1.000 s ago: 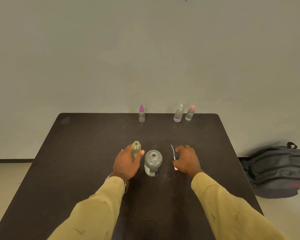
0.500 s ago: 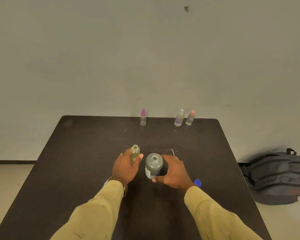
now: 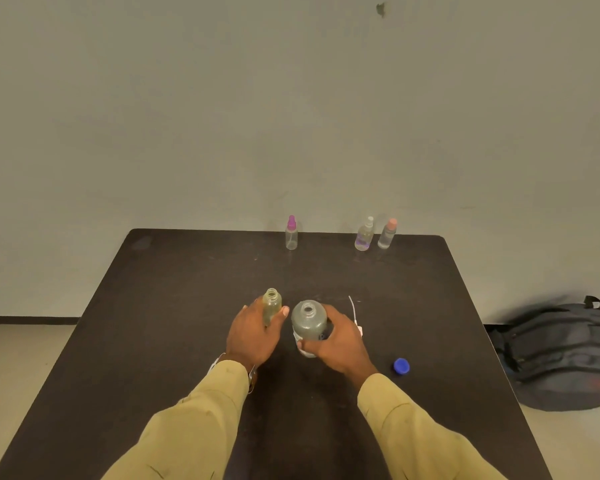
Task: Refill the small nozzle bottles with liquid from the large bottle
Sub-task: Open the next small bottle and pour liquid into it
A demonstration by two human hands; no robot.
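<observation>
Head view: left hand wrapped round an uncapped small bottle, steadying it upright on the dark surface, right hand gripping the open large bottle just beside, seemingly poised for pouring.

Both sleeved arms are extended over the tabletop; the left hand and right hand are each curled in a grasp.

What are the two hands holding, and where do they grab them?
The left hand holds the small open bottle around its body. The right hand grips the large open bottle around its side.
</observation>
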